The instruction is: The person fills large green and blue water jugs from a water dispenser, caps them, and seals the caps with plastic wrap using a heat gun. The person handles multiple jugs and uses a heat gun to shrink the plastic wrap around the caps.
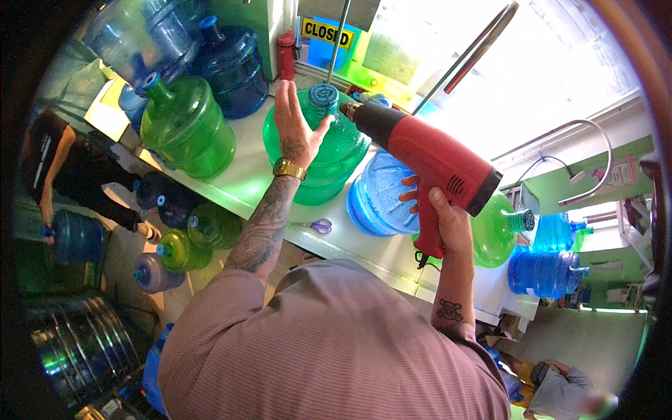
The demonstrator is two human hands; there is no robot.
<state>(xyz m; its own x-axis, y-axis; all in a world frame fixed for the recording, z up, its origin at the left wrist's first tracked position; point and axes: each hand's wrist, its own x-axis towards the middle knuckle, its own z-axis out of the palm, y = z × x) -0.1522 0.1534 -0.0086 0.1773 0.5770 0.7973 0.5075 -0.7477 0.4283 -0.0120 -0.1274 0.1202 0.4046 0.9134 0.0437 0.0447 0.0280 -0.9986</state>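
Observation:
My right hand (449,215) grips the handle of a red and black heat gun (430,152). The gun's metal nozzle points left at the neck of a large green water jug (320,173), a short way from it. A blue cap (323,95) covers the mouth of this jug, which stands upright on the counter. My left hand (296,128) is raised beside the neck with fingers straight and thumb apart, holding nothing. I cannot tell whether the thumb touches the jug. Behind the heat gun, a blue jug (380,194) is partly hidden.
Purple-handled scissors (321,226) lie on the white counter (247,184). More jugs stand on it, including a green one (189,128) at left and another green one (493,231) at right. One person (58,163) is at left, another (559,388) at lower right. Several jugs sit on the floor.

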